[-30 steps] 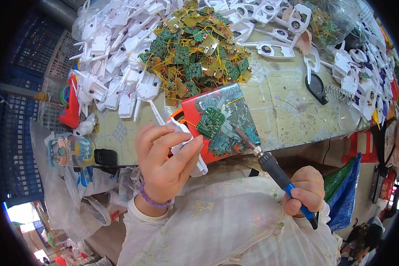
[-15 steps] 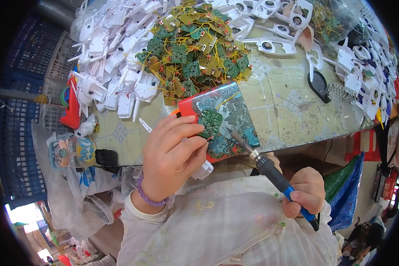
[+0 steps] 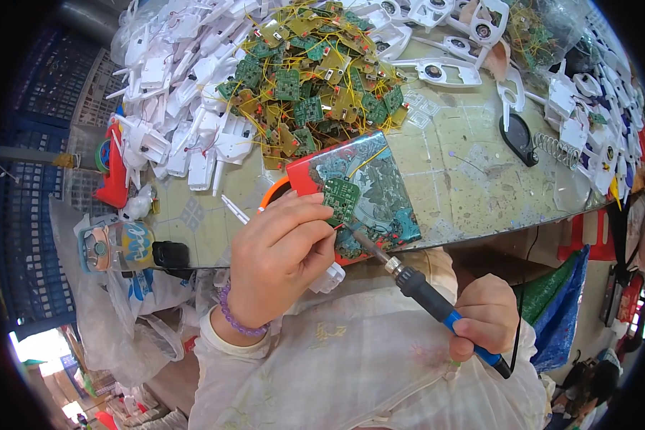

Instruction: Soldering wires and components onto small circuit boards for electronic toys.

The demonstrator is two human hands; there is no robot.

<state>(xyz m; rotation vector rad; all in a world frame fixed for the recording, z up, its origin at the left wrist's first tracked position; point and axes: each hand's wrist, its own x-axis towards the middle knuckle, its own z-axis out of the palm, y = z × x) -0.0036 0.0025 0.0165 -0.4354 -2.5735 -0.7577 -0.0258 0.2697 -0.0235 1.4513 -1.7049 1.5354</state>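
My left hand (image 3: 276,261) has moved up and to the right over the past second, from just below the red-edged tin (image 3: 369,190) onto it, and my fingertips now pinch the small green circuit board (image 3: 341,198) lying there. My right hand (image 3: 489,315) has slid the soldering iron (image 3: 423,290) slightly forward, so its tip now sits at the board's lower edge, right beside my left fingers
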